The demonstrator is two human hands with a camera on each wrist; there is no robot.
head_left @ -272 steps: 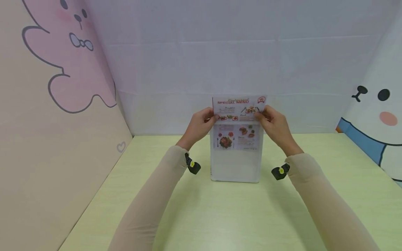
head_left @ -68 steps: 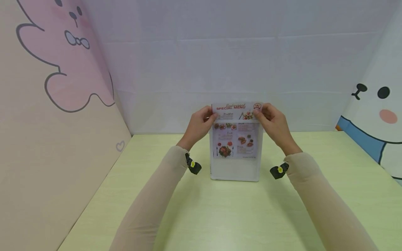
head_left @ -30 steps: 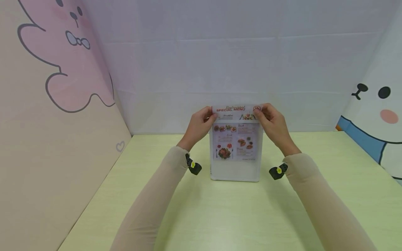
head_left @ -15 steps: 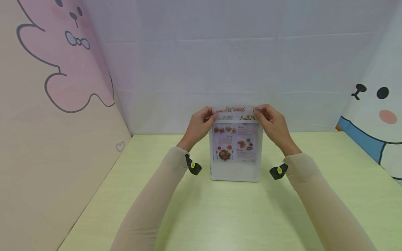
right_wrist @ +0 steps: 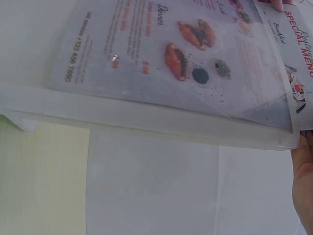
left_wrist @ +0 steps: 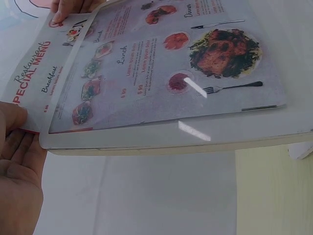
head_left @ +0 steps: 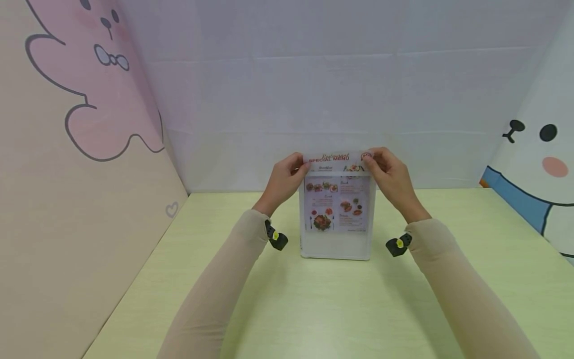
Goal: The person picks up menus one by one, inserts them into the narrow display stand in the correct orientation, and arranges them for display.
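Note:
A white upright sign holder (head_left: pixel 335 247) with a clear front stands on the table. A printed restaurant menu (head_left: pixel 332 165) sits mostly inside it, behind the clear front; its heading strip sticks out above the holder's top edge. My left hand (head_left: pixel 287 174) pinches the menu's upper left edge, thumb in front. At the upper right corner my right hand (head_left: pixel 392 177) pinches the same sheet, its thumb by the round red logo. In the left wrist view, the menu (left_wrist: pixel 142 83) ends short of the holder's bottom. The right wrist view shows the right hand (right_wrist: pixel 304 178) beside the holder's top corner.
The pale yellow-green table (head_left: pixel 332 309) extends around the holder. Behind it hangs a whitish cloth backdrop (head_left: pixel 332 94). A panel with a pink cartoon bear (head_left: pixel 107 119) stands at left, and one with a white cartoon bear (head_left: pixel 533 149) at right.
Between the earliest frame and now the menu has slid down into the holder, so less shows above its top. Over the last second it sank slightly further. Both hands keep their pinch.

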